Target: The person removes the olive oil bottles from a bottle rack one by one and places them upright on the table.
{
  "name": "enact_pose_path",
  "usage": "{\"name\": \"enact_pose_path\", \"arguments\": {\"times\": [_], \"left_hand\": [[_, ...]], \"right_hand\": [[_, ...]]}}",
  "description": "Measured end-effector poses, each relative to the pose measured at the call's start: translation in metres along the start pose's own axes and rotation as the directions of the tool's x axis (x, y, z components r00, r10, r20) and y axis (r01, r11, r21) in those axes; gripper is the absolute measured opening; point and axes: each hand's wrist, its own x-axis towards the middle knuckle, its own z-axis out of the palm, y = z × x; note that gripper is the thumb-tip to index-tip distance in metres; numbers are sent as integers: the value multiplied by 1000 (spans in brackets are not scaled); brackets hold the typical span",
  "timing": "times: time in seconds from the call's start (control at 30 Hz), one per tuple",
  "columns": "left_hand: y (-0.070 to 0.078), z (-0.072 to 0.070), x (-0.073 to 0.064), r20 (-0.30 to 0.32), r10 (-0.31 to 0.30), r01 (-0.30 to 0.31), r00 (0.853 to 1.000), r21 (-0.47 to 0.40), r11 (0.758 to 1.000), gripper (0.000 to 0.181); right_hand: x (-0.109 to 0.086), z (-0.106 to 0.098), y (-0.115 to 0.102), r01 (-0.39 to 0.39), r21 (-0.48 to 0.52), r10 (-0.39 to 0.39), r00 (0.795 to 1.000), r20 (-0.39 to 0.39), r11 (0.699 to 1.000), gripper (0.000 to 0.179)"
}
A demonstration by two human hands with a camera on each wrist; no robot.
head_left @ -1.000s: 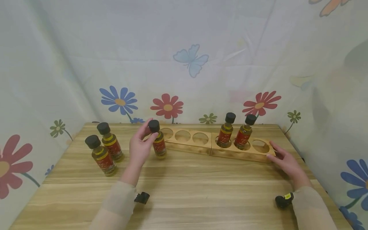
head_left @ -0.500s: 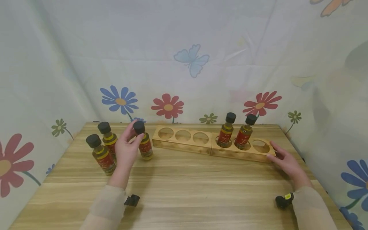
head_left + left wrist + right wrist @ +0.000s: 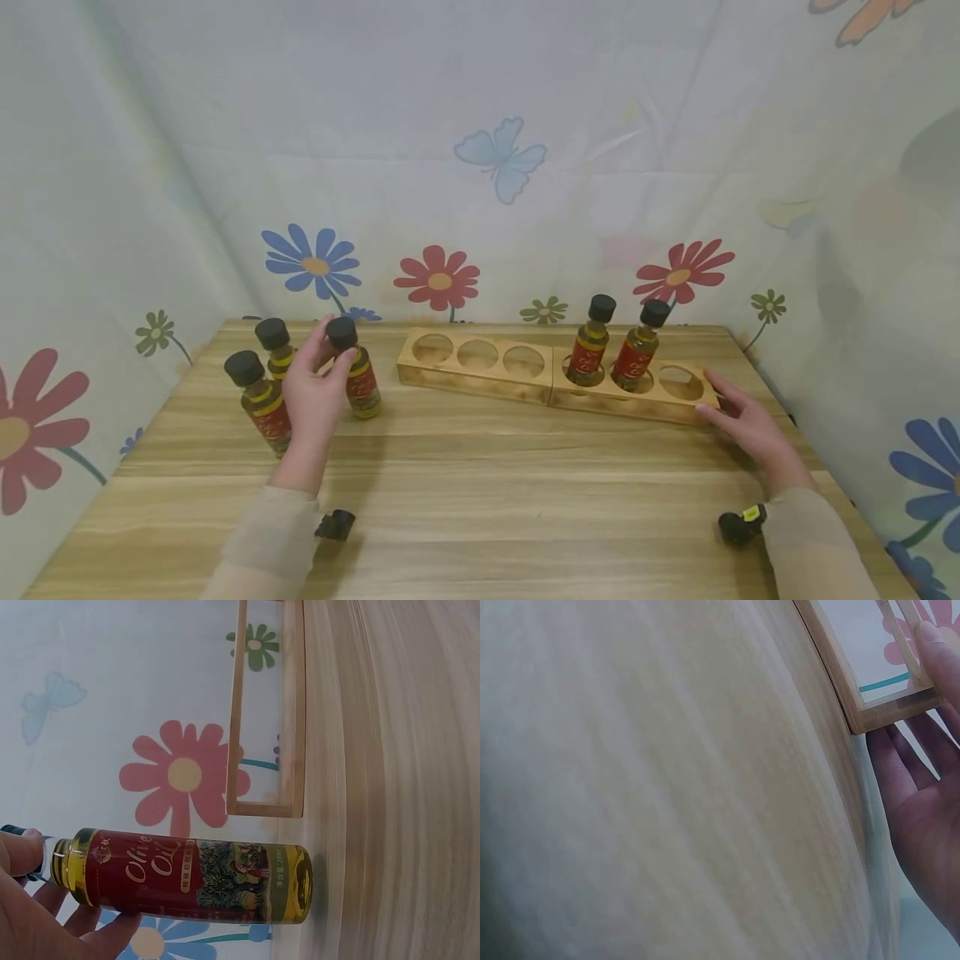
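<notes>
My left hand [image 3: 313,398] pinches a small olive oil bottle [image 3: 187,877] by its black cap and neck, thumb on one side and fingers on the other. The bottle is upright, its base at or very close to the tabletop. Left of that hand stand two more olive oil bottles, a front one [image 3: 264,408] and a rear one [image 3: 274,336] partly hidden by my fingers. At the right end of the wooden bottle rack [image 3: 551,392], my right hand [image 3: 753,425] holds the rack's corner between thumb and fingers.
Two olive oil bottles, a left one [image 3: 588,346] and a right one [image 3: 634,354], stand in holes of the rack's right half. Its other holes are bare. A flowered cloth [image 3: 495,242] hangs behind the wooden table [image 3: 525,500].
My left hand has moved left with the bottle, away from the rack's left end and closer to the two standing bottles. My right hand stays on the rack.
</notes>
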Motion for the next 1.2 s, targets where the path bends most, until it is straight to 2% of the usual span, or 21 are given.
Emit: {"name": "enact_pose_path", "arguments": {"times": [0.2,0.5,0.8,0.97,1.2], "left_hand": [[-1,-4,1,-5,-16,16,1000,0,1000,56],[-10,-10,4,-11,-7,8,1000,10,1000,56],[-12,-14,5,23,-17,17,1000,19,1000,55],[-11,-14,4,39,-33,31,999,55,998,56],[-11,-14,5,67,-27,22,997,70,997,57]], "right_hand": [[0,1,0,-15,-5,15,1000,0,1000,83],[1,1,2,10,-16,-10,1000,-9,1000,83],[1,1,2,7,-18,-7,1000,-14,1000,82],[-1,0,1,16,-15,-16,1000,-9,1000,81],[-1,0,-1,21,0,-21,1000,-6,1000,81]]}}
